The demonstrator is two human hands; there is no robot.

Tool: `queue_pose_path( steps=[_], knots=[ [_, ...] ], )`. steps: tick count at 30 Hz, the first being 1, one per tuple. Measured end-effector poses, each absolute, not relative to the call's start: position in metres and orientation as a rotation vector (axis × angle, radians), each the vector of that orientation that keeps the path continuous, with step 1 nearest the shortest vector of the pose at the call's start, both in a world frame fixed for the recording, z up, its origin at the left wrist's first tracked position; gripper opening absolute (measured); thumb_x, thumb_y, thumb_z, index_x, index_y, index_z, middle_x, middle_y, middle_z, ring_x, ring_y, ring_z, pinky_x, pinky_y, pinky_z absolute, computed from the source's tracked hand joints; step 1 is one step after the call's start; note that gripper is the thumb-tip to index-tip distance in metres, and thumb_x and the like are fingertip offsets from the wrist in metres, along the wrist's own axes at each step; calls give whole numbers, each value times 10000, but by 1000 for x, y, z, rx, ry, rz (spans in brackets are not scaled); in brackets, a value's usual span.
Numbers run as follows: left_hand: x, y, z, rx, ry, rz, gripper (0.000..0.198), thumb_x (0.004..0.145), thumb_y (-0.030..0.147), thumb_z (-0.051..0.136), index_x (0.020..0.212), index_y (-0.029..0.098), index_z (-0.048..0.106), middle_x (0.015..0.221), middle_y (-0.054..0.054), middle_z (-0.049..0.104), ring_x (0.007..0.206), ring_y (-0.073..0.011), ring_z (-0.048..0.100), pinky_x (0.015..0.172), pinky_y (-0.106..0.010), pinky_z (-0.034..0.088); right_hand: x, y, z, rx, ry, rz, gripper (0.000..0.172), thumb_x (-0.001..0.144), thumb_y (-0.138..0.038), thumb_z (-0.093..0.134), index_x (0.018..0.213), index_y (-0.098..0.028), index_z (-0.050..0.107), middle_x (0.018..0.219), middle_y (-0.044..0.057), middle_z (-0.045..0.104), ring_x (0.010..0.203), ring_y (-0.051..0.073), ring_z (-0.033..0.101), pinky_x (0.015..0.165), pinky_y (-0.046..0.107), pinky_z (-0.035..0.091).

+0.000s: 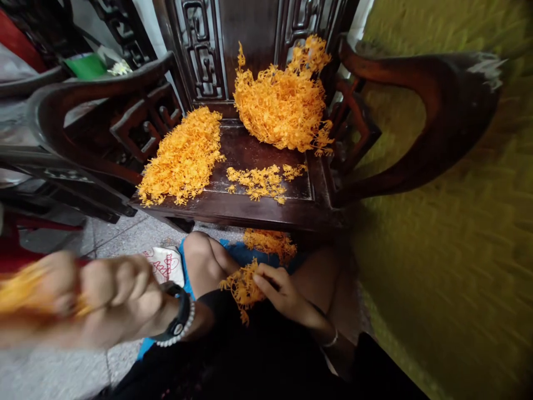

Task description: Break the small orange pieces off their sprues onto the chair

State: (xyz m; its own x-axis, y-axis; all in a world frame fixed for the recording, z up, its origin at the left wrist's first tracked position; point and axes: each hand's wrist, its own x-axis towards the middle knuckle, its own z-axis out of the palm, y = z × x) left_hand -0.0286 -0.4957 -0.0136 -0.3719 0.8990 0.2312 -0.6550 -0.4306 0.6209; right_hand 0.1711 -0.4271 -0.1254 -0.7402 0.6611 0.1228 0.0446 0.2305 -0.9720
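My left hand (95,294) is blurred at the lower left, fingers curled around a smeared bunch of orange plastic pieces (20,294). A dark watch and bead bracelet sit on that wrist. My right hand (283,291) rests on my lap and pinches a small cluster of the same orange pieces (244,286). More orange pieces (270,241) lie on the blue cloth by my knees. On the dark wooden chair seat (250,147) lie three lots: a flat pile at the left (183,158), a big tangled heap at the back (283,105), a small scatter in front (260,180).
The carved chair has curved armrests (416,105) on both sides. A second dark chair (62,116) stands at the left with a green item (85,65) behind it. A yellow-green surface (458,250) fills the right. Pale floor tiles (120,233) and a white patterned shoe (166,264) lie below.
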Motion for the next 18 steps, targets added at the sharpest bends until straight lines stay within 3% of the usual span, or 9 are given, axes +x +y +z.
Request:
queue_pose_path(
  steps=[3, 6, 14, 16, 18],
  knots=[
    [-27, -484, -18, 739, 628, 2090, 534, 845, 671, 432, 607, 193, 403, 424, 84, 185, 325, -37, 106, 308, -185, 141, 165, -420, -124, -693, -1935, 1497, 255, 937, -316, 461, 779, -161, 586, 633, -36, 498, 562, 83, 443, 543, 212, 339],
    [-19, -471, -31, 756, 687, 1957, 515, 785, 622, 587, 605, 183, 385, 425, 88, 212, 342, -40, 138, 317, -170, 198, 169, -416, -136, -779, -1874, 1432, 202, 915, -313, 508, 897, -163, 642, 668, -18, 563, 587, 99, 490, 558, 218, 366],
    [-1, -453, -57, 611, 764, 1840, 449, 837, 592, 535, 705, 164, 517, 500, 47, 384, 404, -63, 339, 402, -168, 334, 181, -397, -217, -1227, -2045, 1224, 187, 882, -242, 531, 845, -139, 682, 862, 70, 679, 812, 161, 645, 728, 273, 505],
    [2, -447, -60, 601, 792, 1832, 418, 844, 569, 543, 733, 167, 541, 539, 36, 423, 453, -75, 403, 463, -186, 393, 183, -396, -237, -1369, -2053, 1132, 167, 861, -199, 534, 855, -126, 685, 925, 113, 691, 897, 212, 651, 837, 373, 499],
    [6, -441, -64, 601, 807, 1818, 403, 847, 554, 549, 737, 167, 563, 577, 23, 461, 520, -89, 472, 550, -207, 451, 185, -397, -245, -1471, -2047, 1022, 158, 837, -184, 552, 888, -118, 687, 1077, 173, 667, 1052, 295, 606, 984, 548, 380]
  ],
)
